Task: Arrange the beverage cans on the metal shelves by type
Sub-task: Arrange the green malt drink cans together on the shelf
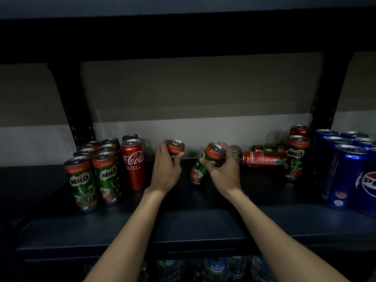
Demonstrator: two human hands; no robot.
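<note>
My left hand (165, 169) grips an upright Milo can (176, 147) near the middle of the dark metal shelf (183, 224). My right hand (224, 169) holds a second green Milo can (200, 167), tilted with its top leaning right. At the left stands a group of several Milo cans (93, 176), with a red Coca-Cola can (133, 163) upright beside them. A red can (263, 158) lies on its side right of my hands, with another fallen can behind it. One Milo can (295, 157) stands upright further right.
Several blue Pepsi cans (345, 171) stand packed at the right end. Black perforated uprights (73, 110) frame the bay, and a dark shelf beam runs overhead. Water bottles (215, 267) fill the shelf below.
</note>
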